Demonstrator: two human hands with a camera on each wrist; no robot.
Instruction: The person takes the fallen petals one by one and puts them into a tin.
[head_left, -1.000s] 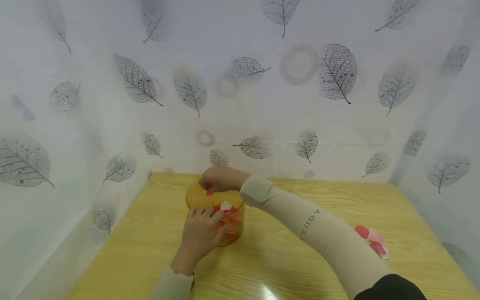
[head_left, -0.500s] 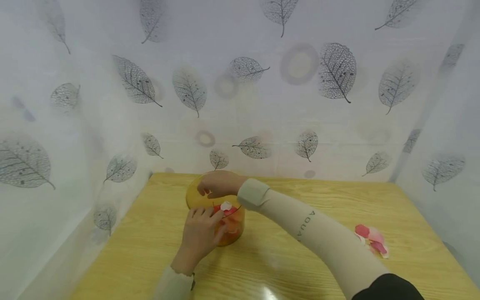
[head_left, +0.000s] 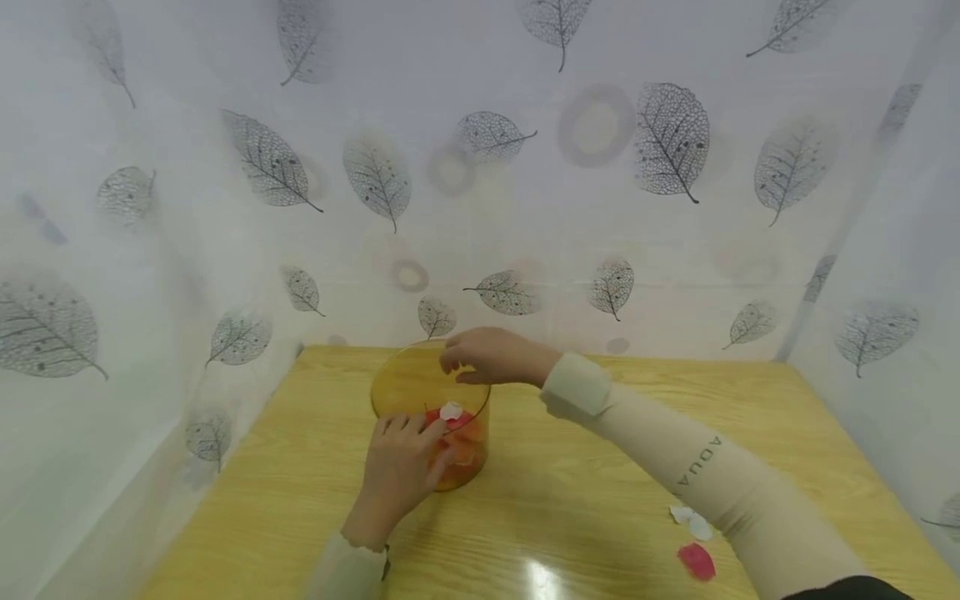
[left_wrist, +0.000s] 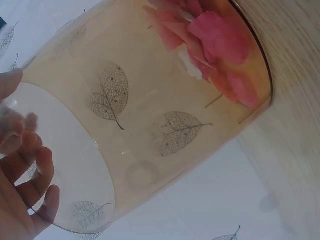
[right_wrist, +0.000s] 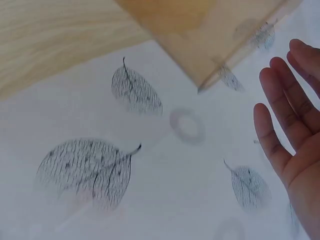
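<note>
An amber see-through glass vase (head_left: 397, 379) stands on the table, with pink, red and white petals (left_wrist: 220, 37) heaped at its bottom. My left hand (head_left: 401, 458) holds it at the near left; in the left wrist view those fingers (left_wrist: 42, 167) curl at the rim. Above the vase's right side is my right hand (head_left: 495, 357), its fingers loosely bent and nothing between them. The right wrist view has that hand (right_wrist: 302, 140) beside the vase's upper edge (right_wrist: 200, 85).
White petals (head_left: 692, 522) and a red petal (head_left: 697, 561) lie on the wooden table (head_left: 570, 533) at the right, beside the right sleeve (head_left: 705, 458). A white leaf-print sheet (head_left: 540, 208) encloses the back and sides.
One second ago my right hand had a red petal over the vase; the petal has left the fingers. That hand has since drawn back to the right. My left hand stays put.
</note>
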